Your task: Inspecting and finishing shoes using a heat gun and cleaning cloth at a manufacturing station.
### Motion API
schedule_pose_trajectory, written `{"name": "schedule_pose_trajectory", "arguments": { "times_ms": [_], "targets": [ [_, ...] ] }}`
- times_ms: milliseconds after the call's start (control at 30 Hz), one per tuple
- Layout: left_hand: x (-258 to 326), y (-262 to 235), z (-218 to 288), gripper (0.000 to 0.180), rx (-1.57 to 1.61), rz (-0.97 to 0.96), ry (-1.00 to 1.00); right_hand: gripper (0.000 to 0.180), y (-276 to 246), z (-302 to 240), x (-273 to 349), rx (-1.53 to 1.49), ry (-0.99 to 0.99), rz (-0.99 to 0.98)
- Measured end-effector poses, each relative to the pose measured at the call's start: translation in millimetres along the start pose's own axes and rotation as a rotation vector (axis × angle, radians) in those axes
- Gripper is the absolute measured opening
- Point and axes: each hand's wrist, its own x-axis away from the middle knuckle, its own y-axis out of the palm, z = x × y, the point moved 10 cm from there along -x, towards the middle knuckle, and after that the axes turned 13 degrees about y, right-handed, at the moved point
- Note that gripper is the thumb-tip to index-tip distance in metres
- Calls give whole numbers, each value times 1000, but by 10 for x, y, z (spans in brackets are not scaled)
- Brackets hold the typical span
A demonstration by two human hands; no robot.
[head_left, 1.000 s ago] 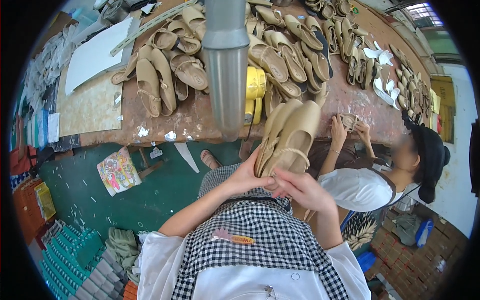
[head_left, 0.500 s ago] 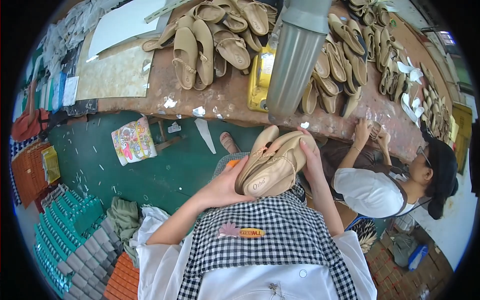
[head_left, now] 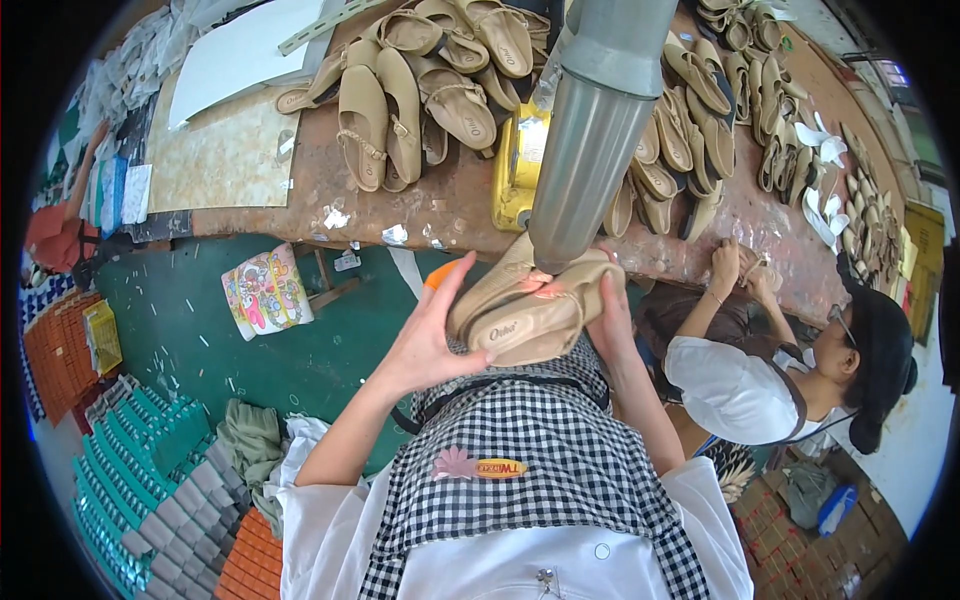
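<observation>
Right below the end of a metal tube (head_left: 590, 160), I hold a pair of beige sandals (head_left: 520, 330) with knotted straps, laid side by side. A reddish glow falls on the straps by the tube's mouth. My left hand (head_left: 425, 335) grips the heel end, thumb on the near edge and upper fingers stretched along the left side; an orange cover wraps one finger. Around the right side closes my right hand (head_left: 612, 325), its fingers partly hidden behind the sandal. The tube covers part of the far sandal.
The worktable (head_left: 390, 215) bears heaps of beige sandals (head_left: 460, 100) and a yellow metal device (head_left: 515, 170) beside the tube. At right a seated co-worker (head_left: 740, 370) handles another sandal. A cushioned stool (head_left: 268, 290) stands at left, near stacked green and grey pieces (head_left: 140, 480).
Both hands have carried the sandals away from my body, up under the tube's mouth. The left hand's upper fingers have spread outward, and the reddish glow now lies on the straps.
</observation>
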Motion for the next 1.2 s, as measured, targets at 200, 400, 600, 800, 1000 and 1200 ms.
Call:
{"name": "schedule_pose_trajectory", "arguments": {
  "times_ms": [200,400,600,800,1000,1200],
  "targets": [
    [-96,309,61,92,62,-57,133,61,-247,-209,346,62,-61,88],
    [59,403,-743,53,516,-8,-251,55,-139,-225,263,439,79,211],
    [296,456,-1070,74,713,66,-572,56,-230,49,8,474,229,331],
    [265,494,-1084,83,690,2,-668,54,-346,212,39,570,479,371],
    [55,396,-780,44,541,96,-273,43,-452,26,259,422,60,266],
    [149,474,-419,49,484,-105,-16,45,-344,-71,506,408,-30,245]
  ]
}}
